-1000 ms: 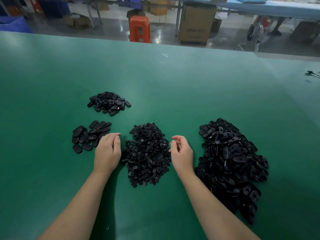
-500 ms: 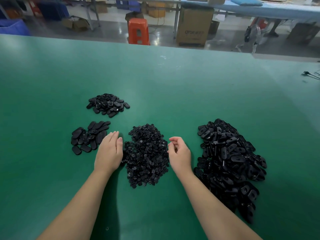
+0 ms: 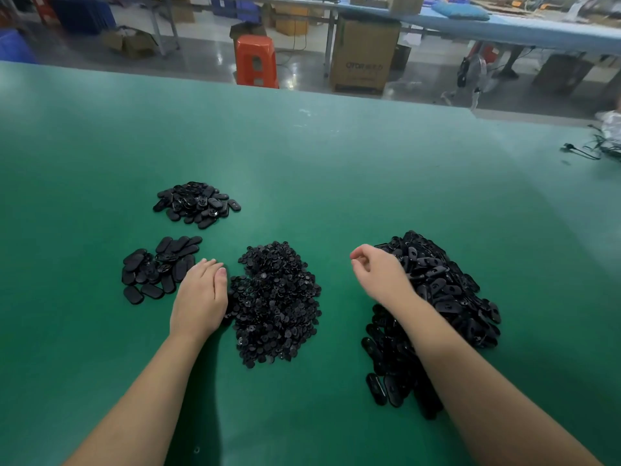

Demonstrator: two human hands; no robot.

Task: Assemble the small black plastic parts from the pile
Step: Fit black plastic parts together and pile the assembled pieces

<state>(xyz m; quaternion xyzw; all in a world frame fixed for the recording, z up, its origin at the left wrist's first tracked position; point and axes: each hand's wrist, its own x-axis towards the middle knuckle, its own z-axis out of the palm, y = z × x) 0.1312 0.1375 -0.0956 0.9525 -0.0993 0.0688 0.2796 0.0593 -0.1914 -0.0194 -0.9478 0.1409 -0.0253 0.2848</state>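
**Inspector:** Report the bench as it stands.

**Onlooker:** A green table (image 3: 336, 169) carries four groups of black plastic parts. The middle pile of small round pieces (image 3: 277, 302) sits straight ahead of the person. To its right lies the large heap of oblong shells (image 3: 447, 297), the biggest of the four. On the left, a loose cluster of flat oblong covers (image 3: 153, 269), and beyond that, farther from the person, a smaller mound of oblong parts (image 3: 196, 203), well apart from the rest.

**Inspector:** Left hand?

**Onlooker:** The left hand (image 3: 201, 297) lies palm down between the flat covers and the round pieces, fingers straight and together, its thumb side touching the edge of the middle pile. Whether anything sits beneath the palm, I cannot tell.

**Inspector:** Right hand?

**Onlooker:** The right hand (image 3: 381, 275) is raised above the near-left edge of the large heap, fingers curled loosely inward. I see no part between its fingertips; the picture is too soft there to be sure.

**Inspector:** Surroundings?

**Onlooker:** Past the table's far edge, an orange stool (image 3: 256, 60) and a cardboard box (image 3: 364, 57) stand on the floor. A black cable (image 3: 579, 151) lies at the table's right.
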